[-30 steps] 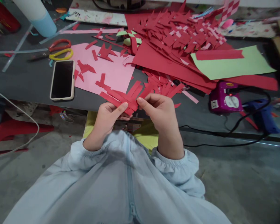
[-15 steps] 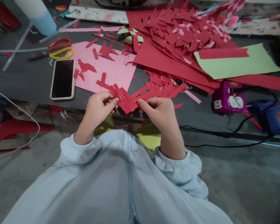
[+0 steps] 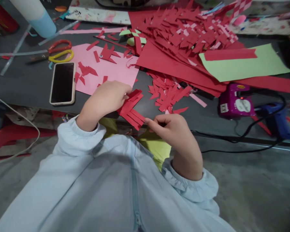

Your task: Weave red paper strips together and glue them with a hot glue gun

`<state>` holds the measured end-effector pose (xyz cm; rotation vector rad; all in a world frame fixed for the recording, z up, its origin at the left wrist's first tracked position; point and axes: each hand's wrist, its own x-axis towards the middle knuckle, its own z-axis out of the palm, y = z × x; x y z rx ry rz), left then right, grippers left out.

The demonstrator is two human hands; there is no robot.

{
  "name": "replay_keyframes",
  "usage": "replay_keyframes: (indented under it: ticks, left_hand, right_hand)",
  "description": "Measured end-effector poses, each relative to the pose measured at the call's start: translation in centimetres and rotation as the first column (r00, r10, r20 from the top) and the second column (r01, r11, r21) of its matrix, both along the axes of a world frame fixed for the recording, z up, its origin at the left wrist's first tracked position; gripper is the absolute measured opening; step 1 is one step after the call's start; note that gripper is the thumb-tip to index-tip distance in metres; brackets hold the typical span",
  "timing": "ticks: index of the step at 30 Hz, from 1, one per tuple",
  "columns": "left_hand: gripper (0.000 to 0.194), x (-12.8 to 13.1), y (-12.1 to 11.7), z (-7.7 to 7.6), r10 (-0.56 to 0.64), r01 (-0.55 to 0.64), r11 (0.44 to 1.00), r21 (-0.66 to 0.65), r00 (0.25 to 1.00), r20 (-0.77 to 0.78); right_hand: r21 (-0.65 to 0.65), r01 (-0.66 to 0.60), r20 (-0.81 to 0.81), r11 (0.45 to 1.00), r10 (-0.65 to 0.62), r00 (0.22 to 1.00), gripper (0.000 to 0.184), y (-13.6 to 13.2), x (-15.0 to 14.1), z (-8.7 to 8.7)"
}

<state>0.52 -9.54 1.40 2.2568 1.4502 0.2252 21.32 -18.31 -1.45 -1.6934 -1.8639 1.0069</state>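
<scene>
A piece of woven red paper strips [image 3: 131, 111] hangs at the table's near edge, its loose strip ends pointing to the right. My left hand [image 3: 114, 93] is closed on its upper left side, with the fingertips mostly hidden behind the hand. At the lower right, my right hand [image 3: 167, 124] pinches the end of one strip between thumb and forefinger. Just beyond lies a heap of cut red paper strips [image 3: 170, 96]. Under and past my left hand is a pink paper sheet [image 3: 118, 71], bearing a red paper fish [image 3: 108, 53] with a small eye and several red scraps.
To the left lie a phone [image 3: 62, 83] and scissors [image 3: 60, 56] with red and yellow handles. A large pile of woven red pieces [image 3: 183, 29] covers the back. On the right are green paper [image 3: 246, 67], a purple box [image 3: 236, 101], a blue glue gun [image 3: 274, 120] and black cables.
The woven piece has turned, its strips now pointing right instead of up. My left hand has moved up and over it; my right hand has shifted down and right.
</scene>
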Motion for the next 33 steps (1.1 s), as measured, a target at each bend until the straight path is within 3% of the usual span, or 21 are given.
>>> replay_keyframes:
  ticks: [4, 7, 9, 12, 14, 16, 20, 23, 25, 28, 33]
  left_hand:
    - [0.017, 1.1, 0.6, -0.5, -0.048, 0.048, 0.999, 0.017, 0.999, 0.002]
    - [0.033, 1.4, 0.1, -0.5, -0.051, 0.052, 0.989, 0.14, 0.999, -0.008]
    - [0.035, 1.1, -0.8, -0.2, 0.018, -0.021, 0.981, 0.195, 1.0, 0.019]
    - [0.029, 0.0, -3.1, 0.1, 0.13, -0.143, 0.976, 0.162, 0.988, 0.088]
    - [0.043, -0.9, -5.0, -0.1, 0.145, -0.151, 0.988, 0.04, 0.981, 0.128]
    - [0.05, -1.6, -6.8, -0.9, 0.152, -0.106, 0.973, -0.206, 0.964, 0.218]
    - [0.049, -1.8, -9.4, -4.0, 0.247, -0.002, 0.767, -0.641, 0.924, 0.293]
    - [0.049, -1.0, -10.5, -6.5, 0.436, -0.031, 0.679, -0.733, 0.821, 0.369]
    - [0.052, -0.1, -10.8, -7.6, 0.574, -0.028, 0.638, -0.77, 0.683, 0.451]
    - [0.058, 1.3, -10.8, -8.3, 0.708, 0.001, 0.574, -0.819, 0.502, 0.497]
    - [0.059, 3.2, -10.6, -8.7, 0.808, 0.092, 0.493, -0.865, 0.32, 0.494]
  right_hand:
    - [0.053, -0.032, 0.001, 0.998, 0.032, 0.999, 0.036, 0.1, -0.2, -0.3]
    - [0.097, -0.058, 0.022, 0.994, 0.056, 0.998, 0.021, 0.3, -0.5, -0.7]
    - [0.152, -0.073, 0.052, 0.986, 0.066, 0.996, 0.016, 0.4, -0.6, -0.9]
    - [0.253, -0.101, 0.107, 0.962, 0.076, 0.991, 0.013, 0.6, -0.6, -1.2]
    - [0.33, -0.123, 0.145, 0.936, 0.079, 0.986, 0.015, 1.0, -0.7, -1.4]
    - [0.401, -0.156, 0.196, 0.903, 0.082, 0.977, 0.021, 1.5, -0.8, -1.5]
    - [0.41, -0.254, 0.372, 0.876, 0.093, 0.924, 0.028, 2.3, -1.4, -1.8]
    - [0.342, -0.301, 0.466, 0.891, 0.117, 0.877, 0.028, 2.4, -1.7, -2.2]
    - [0.322, -0.313, 0.48, 0.894, 0.131, 0.867, 0.028, 2.4, -1.8, -2.5]
    - [0.329, -0.312, 0.484, 0.891, 0.125, 0.866, 0.029, 2.2, -1.9, -2.6]
    - [0.31, -0.307, 0.477, 0.9, 0.132, 0.869, 0.03, 1.9, -2.0, -2.5]
